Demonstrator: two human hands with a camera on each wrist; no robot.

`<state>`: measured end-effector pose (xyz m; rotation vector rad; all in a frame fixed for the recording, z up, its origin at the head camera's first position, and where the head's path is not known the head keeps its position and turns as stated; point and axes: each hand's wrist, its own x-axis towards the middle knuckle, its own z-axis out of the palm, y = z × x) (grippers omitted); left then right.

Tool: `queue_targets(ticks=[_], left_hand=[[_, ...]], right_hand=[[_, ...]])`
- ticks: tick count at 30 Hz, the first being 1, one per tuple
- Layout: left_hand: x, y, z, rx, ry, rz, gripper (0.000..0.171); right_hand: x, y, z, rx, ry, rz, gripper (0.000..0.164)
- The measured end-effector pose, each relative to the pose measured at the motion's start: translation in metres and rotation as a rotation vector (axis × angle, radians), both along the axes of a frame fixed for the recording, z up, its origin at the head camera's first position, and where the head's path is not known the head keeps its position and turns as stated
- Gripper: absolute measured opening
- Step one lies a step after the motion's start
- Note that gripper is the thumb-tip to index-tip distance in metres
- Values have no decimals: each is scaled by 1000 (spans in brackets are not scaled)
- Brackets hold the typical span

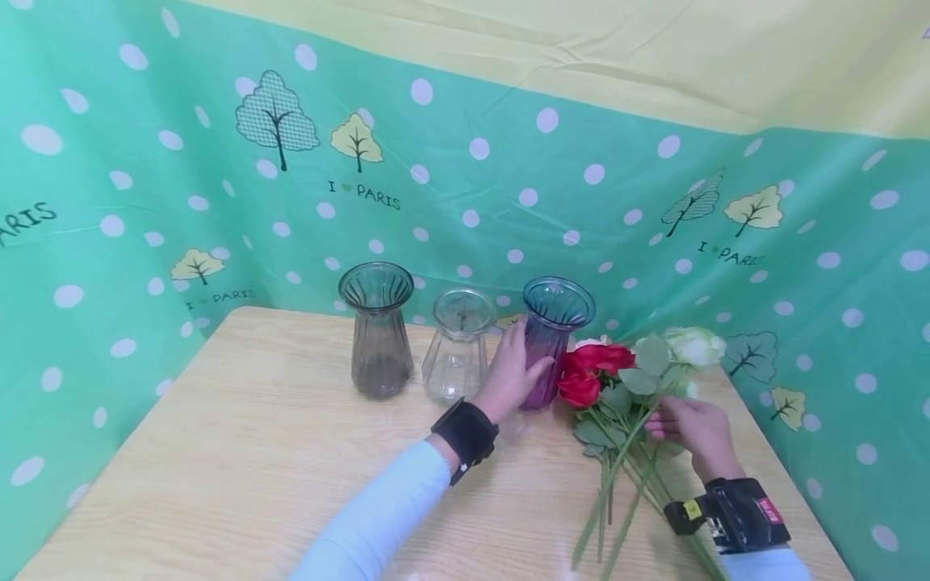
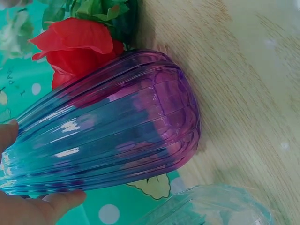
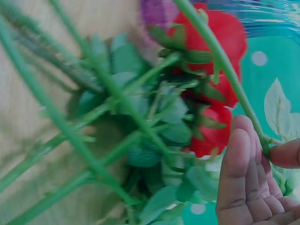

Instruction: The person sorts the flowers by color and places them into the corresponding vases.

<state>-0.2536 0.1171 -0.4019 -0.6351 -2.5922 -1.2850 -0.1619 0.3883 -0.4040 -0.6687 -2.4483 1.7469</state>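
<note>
The left hand (image 1: 511, 375) grips, thumb spread; the right hand (image 1: 696, 429) pinches.

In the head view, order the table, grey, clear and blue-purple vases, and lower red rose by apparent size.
1. Table
2. Grey vase and blue-purple vase: too alike to rank
3. Clear vase
4. Lower red rose

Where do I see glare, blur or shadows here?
Left wrist view: white glints streak the blue-and-purple vase; right wrist view: the green stems look soft and blurred, especially toward the left edge; head view: soft light, no hard shadows on the wooden table.
</note>
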Motion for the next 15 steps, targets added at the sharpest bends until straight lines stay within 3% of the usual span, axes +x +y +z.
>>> queue_targets(ticks=[4, 8, 12, 15], left_hand=[[1, -1, 0, -8, -10, 0, 75], [0, 0, 0, -4, 2, 7, 74], [1, 1, 0, -10, 14, 9, 74], [1, 2, 1, -19, 9, 10, 74]], right_hand=[[7, -15, 29, -34, 37, -2, 47], [11, -23, 48, -122, 105, -10, 30], [14, -21, 58, -292, 207, 1, 12], [17, -18, 65, -463, 293, 15, 15]])
